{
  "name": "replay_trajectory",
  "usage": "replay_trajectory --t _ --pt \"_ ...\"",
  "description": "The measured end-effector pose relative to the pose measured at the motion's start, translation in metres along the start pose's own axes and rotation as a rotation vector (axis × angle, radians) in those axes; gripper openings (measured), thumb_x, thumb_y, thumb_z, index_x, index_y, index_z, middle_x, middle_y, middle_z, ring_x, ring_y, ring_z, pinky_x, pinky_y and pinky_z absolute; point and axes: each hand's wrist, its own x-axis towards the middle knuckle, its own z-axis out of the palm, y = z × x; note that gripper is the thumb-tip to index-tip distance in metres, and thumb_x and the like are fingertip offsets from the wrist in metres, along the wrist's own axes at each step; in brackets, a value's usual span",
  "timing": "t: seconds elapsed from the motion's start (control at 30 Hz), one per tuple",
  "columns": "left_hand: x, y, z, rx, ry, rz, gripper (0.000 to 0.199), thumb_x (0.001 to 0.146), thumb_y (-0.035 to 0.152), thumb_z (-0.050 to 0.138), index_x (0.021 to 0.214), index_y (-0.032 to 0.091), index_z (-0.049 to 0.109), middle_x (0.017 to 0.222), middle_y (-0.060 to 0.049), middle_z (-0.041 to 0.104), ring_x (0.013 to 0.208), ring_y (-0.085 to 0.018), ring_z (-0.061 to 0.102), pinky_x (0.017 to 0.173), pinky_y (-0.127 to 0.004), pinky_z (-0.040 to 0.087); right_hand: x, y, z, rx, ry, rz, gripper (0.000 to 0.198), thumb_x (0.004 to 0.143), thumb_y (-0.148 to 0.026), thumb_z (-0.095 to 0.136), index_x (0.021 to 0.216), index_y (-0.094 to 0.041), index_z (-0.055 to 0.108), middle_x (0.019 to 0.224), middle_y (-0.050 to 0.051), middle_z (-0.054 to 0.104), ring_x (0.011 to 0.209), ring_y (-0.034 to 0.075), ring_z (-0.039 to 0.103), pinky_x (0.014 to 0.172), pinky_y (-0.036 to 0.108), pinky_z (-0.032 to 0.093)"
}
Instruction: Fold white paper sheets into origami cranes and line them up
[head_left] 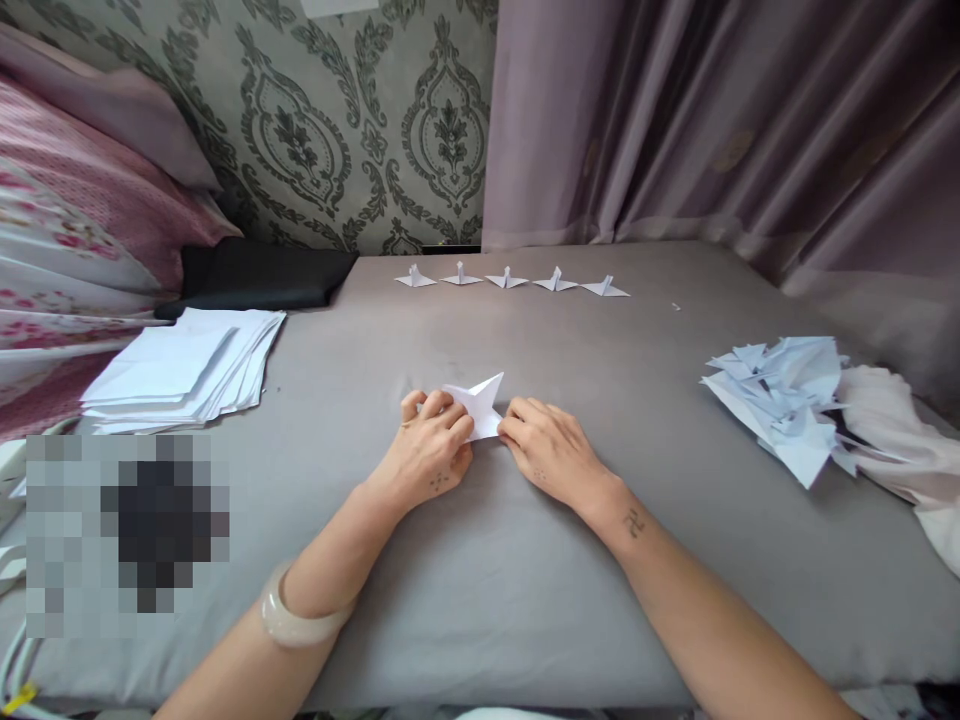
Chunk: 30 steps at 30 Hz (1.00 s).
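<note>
A piece of white folded paper with pointed tips lies between my hands at the middle of the grey-covered surface. My left hand is closed on its left side, the fingers curled over the paper. At the lower right corner, my right hand pinches one tip between thumb and fingers. The fingers hide part of the left side of the paper.
Several folded paper figures stand in a row at the back. White sheets are stacked at left, before a black folded item. A pile of folded paper lies at right beside pale cloth. A blurred patch covers the lower left.
</note>
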Motion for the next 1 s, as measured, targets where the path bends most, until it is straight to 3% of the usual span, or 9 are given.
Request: replay_trajectory --t 0.33,0.63,0.73,0.83,1.0 --pt "-0.001 -0.001 0.002 -0.129 -0.025 -0.074 0.018 0.089 0.025 0.049 0.078 0.021 0.063 0.079 -0.004 0.067 0.09 -0.023 0.052 0.086 -0.044 0.029 0.003 0.006 0.003 0.124 -0.052 0.188 0.02 0.094 -0.026 0.046 0.091 -0.022 0.065 0.092 0.004 0.06 0.087 0.016 0.057 0.065 0.027 0.037" --pt "0.004 0.004 0.011 -0.159 0.031 -0.257 0.025 0.09 0.026 0.046 0.072 0.02 0.062 0.075 -0.005 0.067 0.083 -0.022 0.054 0.082 -0.043 0.03 0.006 0.004 0.015 0.237 0.038 0.336 0.014 0.09 -0.028 0.051 0.085 -0.023 0.063 0.091 0.001 0.06 0.081 0.014 0.057 0.061 0.025 0.036" --pt "0.006 0.004 0.015 -0.183 0.034 -0.317 0.014 0.088 0.026 0.048 0.087 0.021 0.061 0.081 -0.004 0.069 0.084 -0.021 0.056 0.084 -0.042 0.029 0.007 0.0 0.016 0.219 0.076 0.3 0.009 0.089 -0.022 0.053 0.088 -0.022 0.062 0.091 0.003 0.06 0.086 0.016 0.055 0.064 0.026 0.037" --pt "0.006 0.001 0.014 -0.232 0.018 -0.349 0.016 0.086 0.028 0.053 0.098 0.021 0.058 0.087 -0.005 0.07 0.088 -0.021 0.056 0.086 -0.041 0.029 0.006 -0.003 0.016 0.212 0.067 0.201 0.016 0.091 -0.014 0.048 0.09 -0.021 0.062 0.09 0.003 0.062 0.088 0.017 0.054 0.069 0.027 0.038" --pt "0.001 -0.007 0.007 -0.25 -0.072 -0.33 0.013 0.077 0.019 0.056 0.089 0.022 0.06 0.082 -0.002 0.067 0.089 -0.022 0.053 0.083 -0.04 0.028 0.001 -0.008 0.015 0.103 0.028 0.091 0.027 0.09 -0.006 0.041 0.093 -0.02 0.064 0.096 0.005 0.062 0.088 0.017 0.052 0.071 0.028 0.038"
